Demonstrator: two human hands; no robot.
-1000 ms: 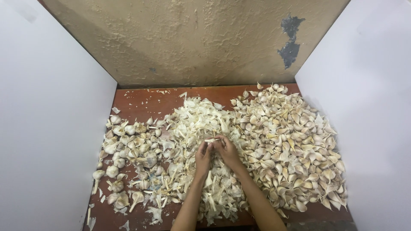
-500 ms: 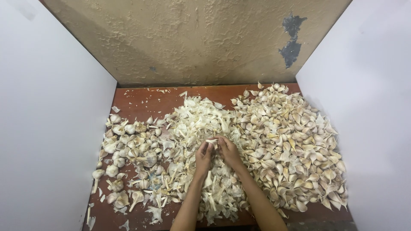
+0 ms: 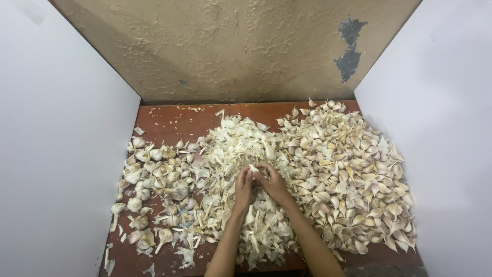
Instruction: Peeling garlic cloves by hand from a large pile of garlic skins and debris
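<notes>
Splitting was under way: a small pale garlic piece point(image 3: 253, 169) was pinched between the left hand point(image 3: 243, 185) and right hand point(image 3: 274, 183), fingertips pressed together, over the papery white skin heap point(image 3: 241, 149) at mid-bench. Separating it likely called for a twist. Both forearms reached from the bench's near edge.

Garlic piece point(image 3: 253, 169) mostly hidden between fingers point(image 3: 245, 177)

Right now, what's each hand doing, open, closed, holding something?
Left hand: fingers curled shut on a small garlic piece.
Right hand: fingers pinched on the same garlic piece, above the peel pile.
</notes>
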